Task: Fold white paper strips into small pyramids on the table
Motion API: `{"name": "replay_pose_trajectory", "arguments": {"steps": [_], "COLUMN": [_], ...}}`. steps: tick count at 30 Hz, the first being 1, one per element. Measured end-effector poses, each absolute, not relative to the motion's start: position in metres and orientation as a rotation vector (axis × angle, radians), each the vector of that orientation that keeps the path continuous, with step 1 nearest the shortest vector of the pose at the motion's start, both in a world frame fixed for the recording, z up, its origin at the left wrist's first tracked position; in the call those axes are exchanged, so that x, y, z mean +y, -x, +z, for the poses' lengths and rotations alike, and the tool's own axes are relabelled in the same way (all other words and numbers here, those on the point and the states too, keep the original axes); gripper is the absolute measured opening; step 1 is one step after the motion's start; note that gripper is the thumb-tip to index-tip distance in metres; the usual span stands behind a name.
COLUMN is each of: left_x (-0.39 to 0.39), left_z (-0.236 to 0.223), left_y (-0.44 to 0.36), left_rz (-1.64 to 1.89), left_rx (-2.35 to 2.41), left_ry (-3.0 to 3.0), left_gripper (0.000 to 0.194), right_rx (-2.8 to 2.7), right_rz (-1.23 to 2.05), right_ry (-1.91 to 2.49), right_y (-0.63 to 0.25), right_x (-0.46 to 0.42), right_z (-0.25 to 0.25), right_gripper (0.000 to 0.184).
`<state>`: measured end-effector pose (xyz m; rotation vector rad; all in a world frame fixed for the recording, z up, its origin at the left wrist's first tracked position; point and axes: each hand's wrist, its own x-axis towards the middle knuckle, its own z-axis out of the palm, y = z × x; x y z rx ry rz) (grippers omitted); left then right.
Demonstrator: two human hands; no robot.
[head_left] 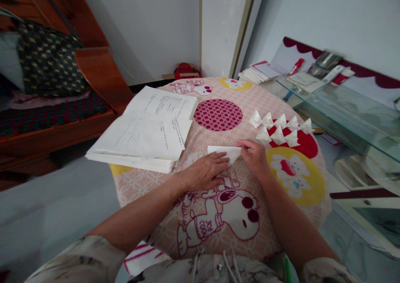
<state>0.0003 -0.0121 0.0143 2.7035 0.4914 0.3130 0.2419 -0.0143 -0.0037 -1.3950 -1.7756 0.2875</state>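
Note:
A folded piece of white paper (227, 150) lies on the patterned tablecloth (156, 191) between my hands. It has a straight upper edge and narrows downward. My left hand (208, 170) rests flat on its left part, fingers stretched out. At the paper's right corner, my right hand (254, 157) pinches it between thumb and fingers. Left of my hands lies an open book (140, 129) with printed pages. Several small folded paper pieces (278, 136) stand in two rows on the tablecloth at the right, beyond my right hand.
A glass shelf (343, 112) at the right overlaps the table's edge, with a red marker-like tube (295, 67), papers (261, 71) and metal containers (326, 60) on or behind it. A wooden bench (96, 75) holding a dark patterned cloth (46, 60) stands at the left.

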Motion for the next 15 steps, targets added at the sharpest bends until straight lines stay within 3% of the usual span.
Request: {"name": "replay_pose_trajectory", "arguments": {"steps": [15], "left_x": [-0.012], "left_z": [0.011], "left_y": [0.000], "left_rz": [0.335], "left_rx": [0.484], "left_ry": [-2.711], "left_gripper": [0.041], "right_rx": [-2.004], "right_rz": [-0.147], "right_ry": [1.687], "right_y": [-0.253], "right_x": [-0.014], "right_z": [-0.008], "right_gripper": [0.028]}}
